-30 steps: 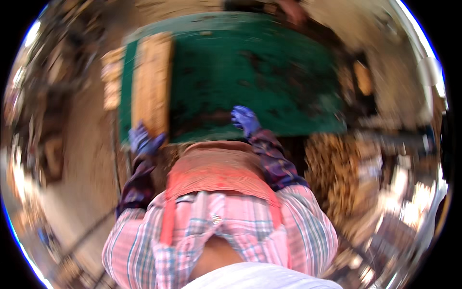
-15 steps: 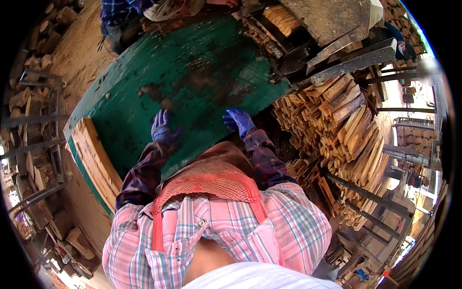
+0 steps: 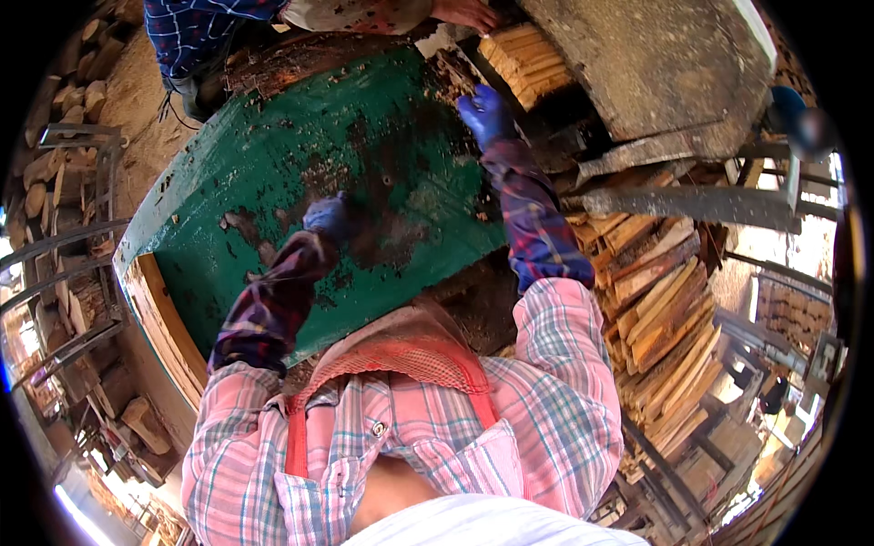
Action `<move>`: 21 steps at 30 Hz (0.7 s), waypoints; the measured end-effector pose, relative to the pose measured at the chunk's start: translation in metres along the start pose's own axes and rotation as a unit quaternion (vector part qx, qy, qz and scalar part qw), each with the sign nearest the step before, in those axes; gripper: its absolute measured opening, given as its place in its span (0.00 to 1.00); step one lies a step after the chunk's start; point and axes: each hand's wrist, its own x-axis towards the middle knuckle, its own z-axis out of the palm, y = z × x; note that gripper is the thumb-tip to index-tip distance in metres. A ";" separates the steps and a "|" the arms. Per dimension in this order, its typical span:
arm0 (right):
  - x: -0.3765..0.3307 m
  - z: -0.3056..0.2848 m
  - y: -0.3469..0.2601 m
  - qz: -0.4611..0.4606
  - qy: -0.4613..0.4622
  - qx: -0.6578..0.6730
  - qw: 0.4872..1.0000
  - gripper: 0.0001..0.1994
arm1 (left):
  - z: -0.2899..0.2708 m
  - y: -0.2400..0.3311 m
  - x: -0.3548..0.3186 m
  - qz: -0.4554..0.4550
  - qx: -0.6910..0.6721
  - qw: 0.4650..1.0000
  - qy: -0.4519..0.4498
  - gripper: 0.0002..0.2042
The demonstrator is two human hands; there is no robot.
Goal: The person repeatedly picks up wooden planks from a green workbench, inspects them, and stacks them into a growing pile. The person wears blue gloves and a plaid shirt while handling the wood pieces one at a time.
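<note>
My left hand [image 3: 326, 218], in a blue-purple glove, is over the middle of a worn green tabletop [image 3: 209, 273]; its fingers are foreshortened and blurred, so their closure is unclear. Stretched forward, my gloved right hand [image 3: 485, 116] is at the table's far right edge, fingers bent but apart, with nothing visible in them. Just beyond it lies a bundle of sawn wooden slats [image 3: 526, 68]. Dark, scraped patches and wood crumbs mark the green surface.
A long wooden piece [image 3: 166, 318] lies along the table's left end. Split wood [image 3: 665, 318] is heaped at my right, below a metal bar [image 3: 683, 207]. Across the table is another person's bare hand [image 3: 464, 13]. A rough brown board [image 3: 646, 64] stands at far right.
My right hand has reached forward and right, to the table's far edge by the slats. My left hand has moved slightly forward. The other person's hand has shifted right, nearer the slats.
</note>
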 end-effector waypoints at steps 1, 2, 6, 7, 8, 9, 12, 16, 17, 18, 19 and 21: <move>0.015 0.019 -0.017 -0.096 0.046 -0.139 0.984 0.22 | 0.005 0.008 0.004 -0.024 -0.013 0.999 0.043 0.24; 0.030 0.032 -0.028 -0.186 0.095 -0.273 0.939 0.22 | -0.002 0.021 0.002 -0.031 -0.012 0.999 0.025 0.25; 0.100 0.049 -0.049 -0.143 -0.043 -0.418 0.896 0.15 | -0.036 0.048 -0.008 -0.032 -0.009 0.999 -0.001 0.27; 0.124 0.057 -0.016 -0.127 -0.050 -0.464 0.875 0.14 | -0.044 0.054 -0.005 -0.006 -0.001 1.000 0.002 0.27; 0.114 0.058 -0.044 -0.147 -0.108 -0.409 0.894 0.12 | -0.034 0.037 -0.005 -0.012 -0.010 1.000 0.012 0.27; 0.103 0.056 -0.072 -0.158 -0.168 -0.350 0.908 0.10 | -0.018 0.017 -0.003 -0.016 -0.017 0.999 0.022 0.27; 0.026 0.035 -0.135 -0.389 0.012 -0.082 0.917 0.15 | -0.013 0.002 0.008 0.033 -0.025 0.997 0.072 0.26; -0.025 0.077 -0.144 -0.348 -0.112 0.012 0.931 0.30 | -0.013 0.017 0.007 0.091 -0.034 0.990 0.099 0.26; -0.037 0.072 -0.144 -0.344 -0.095 0.047 0.933 0.30 | 0.002 0.003 0.013 0.103 -0.040 0.989 0.101 0.28; -0.055 0.063 -0.137 -0.335 -0.079 0.080 0.936 0.31 | 0.005 0.002 0.009 0.100 -0.029 0.989 0.107 0.28; -0.062 0.044 -0.126 -0.240 -0.039 0.109 0.964 0.31 | 0.007 0.001 0.002 0.092 -0.019 0.989 0.114 0.28; -0.045 -0.006 -0.082 -0.064 0.117 0.198 0.971 0.29 | -0.001 0.005 0.000 0.084 -0.001 0.989 0.120 0.29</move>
